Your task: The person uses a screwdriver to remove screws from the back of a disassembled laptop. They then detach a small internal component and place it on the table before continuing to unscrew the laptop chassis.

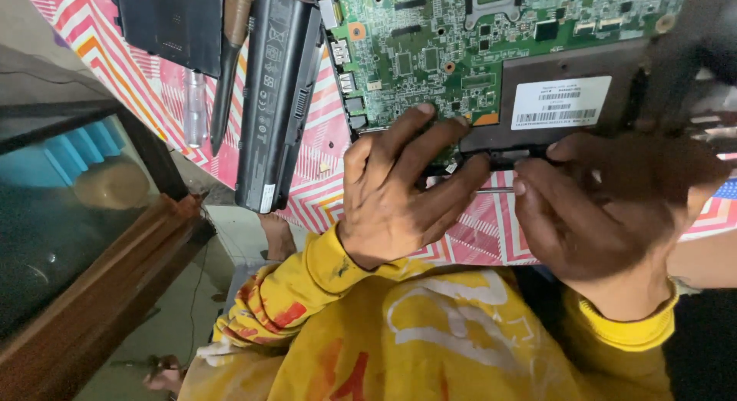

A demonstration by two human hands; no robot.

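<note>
A green laptop circuit board [430,48] lies on a pink striped cloth [322,193]. A dark flat drive with a white label [553,94] sits on the board's near right part. My left hand [399,193] rests on the board's near edge, fingers pressing beside the drive. My right hand [606,209] grips the drive's near edge with fingertips and holds a thin metal screwdriver shaft [495,190] pointing left toward my left fingers. Yellow sleeves cover both wrists.
A long black laptop battery [276,94] lies left of the board. Beyond it are a screwdriver with a wooden handle [229,63], one with a clear handle [196,109] and a black panel [169,24]. A glass-topped wooden counter [84,240] stands at left.
</note>
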